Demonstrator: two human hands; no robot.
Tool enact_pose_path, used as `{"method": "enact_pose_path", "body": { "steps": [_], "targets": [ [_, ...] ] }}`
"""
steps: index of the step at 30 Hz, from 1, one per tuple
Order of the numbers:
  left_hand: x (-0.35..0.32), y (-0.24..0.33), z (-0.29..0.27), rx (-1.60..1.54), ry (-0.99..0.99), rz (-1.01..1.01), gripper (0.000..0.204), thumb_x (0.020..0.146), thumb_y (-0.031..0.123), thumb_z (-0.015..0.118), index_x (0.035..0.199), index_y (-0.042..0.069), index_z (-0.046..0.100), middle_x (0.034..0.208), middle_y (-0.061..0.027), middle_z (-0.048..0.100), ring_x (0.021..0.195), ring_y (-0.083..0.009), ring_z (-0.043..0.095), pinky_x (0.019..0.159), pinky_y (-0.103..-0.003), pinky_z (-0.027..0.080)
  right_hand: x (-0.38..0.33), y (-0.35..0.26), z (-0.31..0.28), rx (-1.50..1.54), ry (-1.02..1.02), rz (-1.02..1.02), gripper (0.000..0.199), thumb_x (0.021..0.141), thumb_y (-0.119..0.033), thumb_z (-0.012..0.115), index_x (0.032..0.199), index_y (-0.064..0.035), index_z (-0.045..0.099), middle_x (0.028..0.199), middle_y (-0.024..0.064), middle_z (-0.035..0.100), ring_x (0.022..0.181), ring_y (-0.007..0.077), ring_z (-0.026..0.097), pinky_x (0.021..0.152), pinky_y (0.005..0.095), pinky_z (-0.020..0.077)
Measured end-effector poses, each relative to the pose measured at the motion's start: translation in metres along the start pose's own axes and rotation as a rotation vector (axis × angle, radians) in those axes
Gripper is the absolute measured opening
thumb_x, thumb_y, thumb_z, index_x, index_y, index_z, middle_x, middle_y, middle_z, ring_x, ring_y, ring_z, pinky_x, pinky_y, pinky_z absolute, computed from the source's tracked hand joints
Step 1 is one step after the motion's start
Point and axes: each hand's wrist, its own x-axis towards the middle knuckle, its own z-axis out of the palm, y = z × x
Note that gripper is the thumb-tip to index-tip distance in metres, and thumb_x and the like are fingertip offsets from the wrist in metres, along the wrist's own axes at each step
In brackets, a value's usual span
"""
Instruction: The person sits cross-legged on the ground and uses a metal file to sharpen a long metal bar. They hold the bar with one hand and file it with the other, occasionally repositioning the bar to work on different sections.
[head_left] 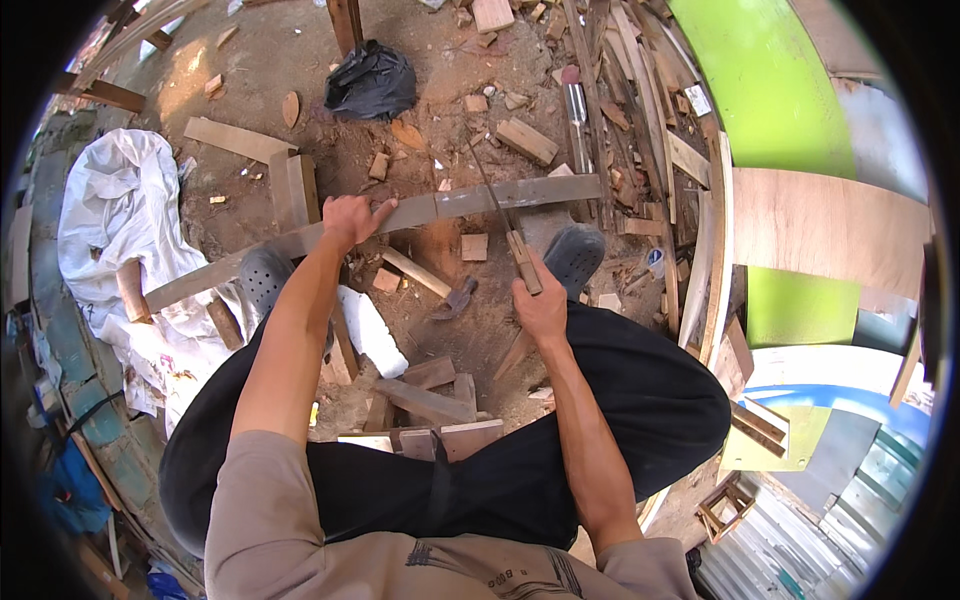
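Observation:
A long, narrow grey-brown wooden plank (455,204) lies across in front of me, from the white cloth on the left to the scrap pile on the right. My left hand (350,219) grips it left of its middle, thumb stretched along the wood. In my right hand (541,305) is the wooden handle of a handsaw (521,258). Seen nearly edge-on, the thin saw blade crosses the plank right of its middle; whether its teeth touch the wood I cannot tell. Between my feet, below the plank, a claw hammer (420,273) rests on the dirt.
A crumpled white cloth (120,215) covers ground at left. Wood offcuts (430,395) lie between my legs, and a black plastic bag (370,82) sits beyond the plank. Long scrap strips (640,110) and a bright green panel (765,75) are at right, with a small wooden stool (725,508) lower right.

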Motion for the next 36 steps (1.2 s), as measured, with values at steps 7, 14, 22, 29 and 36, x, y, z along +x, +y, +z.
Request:
{"method": "enact_pose_path", "body": {
  "steps": [7, 14, 22, 29, 36],
  "targets": [
    [-0.015, 0.013, 0.080, 0.014, 0.719, 0.267, 0.047, 0.098, 0.041, 0.056, 0.131, 0.008, 0.056, 0.129, -0.0134, 0.054, 0.125, -0.0302, 0.048, 0.108, -0.049, 0.033, -0.003, -0.021, -0.001, 0.130, 0.065, 0.104, 0.052, 0.087, -0.014, 0.063, 0.138, -0.0041, 0.060, 0.105, 0.0181, 0.073, 0.088, 0.0202, 0.070, 0.080, 0.0331, 0.0530],
    [-0.058, 0.058, 0.157, 0.168, 0.241, 0.471, 0.048, 0.085, 0.030, 0.070, 0.127, 0.010, 0.058, 0.130, -0.0125, 0.056, 0.130, -0.0299, 0.048, 0.114, -0.051, 0.031, -0.018, -0.014, -0.024, 0.219, 0.160, 0.002, 0.049, 0.089, -0.011, 0.064, 0.138, -0.0015, 0.061, 0.100, 0.0093, 0.073, 0.082, 0.0131, 0.065, 0.076, 0.0288, 0.0518],
    [-0.074, 0.058, 0.171, 0.148, -0.055, 0.353, 0.055, 0.092, 0.058, 0.060, 0.119, 0.010, 0.064, 0.110, -0.0133, 0.069, 0.108, -0.0325, 0.063, 0.092, -0.051, 0.047, -0.025, -0.041, -0.045, 0.271, 0.067, 0.214, 0.051, 0.087, -0.015, 0.065, 0.136, -0.0015, 0.061, 0.115, 0.0197, 0.073, 0.100, 0.0207, 0.070, 0.088, 0.0321, 0.0519],
    [-0.145, 0.066, 0.167, -0.371, -0.034, 0.164, 0.063, 0.098, 0.059, 0.050, 0.107, -0.001, 0.068, 0.079, -0.0253, 0.070, 0.078, -0.0436, 0.070, 0.072, -0.052, 0.054, -0.009, -0.022, -0.041, 0.387, 0.177, 0.107, 0.051, 0.089, -0.012, 0.065, 0.138, 0.0001, 0.060, 0.112, 0.0128, 0.070, 0.096, 0.0175, 0.064, 0.083, 0.0298, 0.0474],
    [-0.123, 0.066, 0.098, -0.808, 0.300, 0.121, 0.052, 0.099, 0.051, 0.054, 0.099, 0.001, 0.070, 0.069, -0.0196, 0.065, 0.065, -0.0380, 0.065, 0.064, -0.048, 0.048, -0.011, -0.026, -0.048, 0.476, 0.188, 0.127, 0.050, 0.089, -0.010, 0.065, 0.138, -0.0007, 0.060, 0.107, 0.0094, 0.072, 0.082, 0.0129, 0.064, 0.074, 0.0279, 0.0501]
  ]
}}
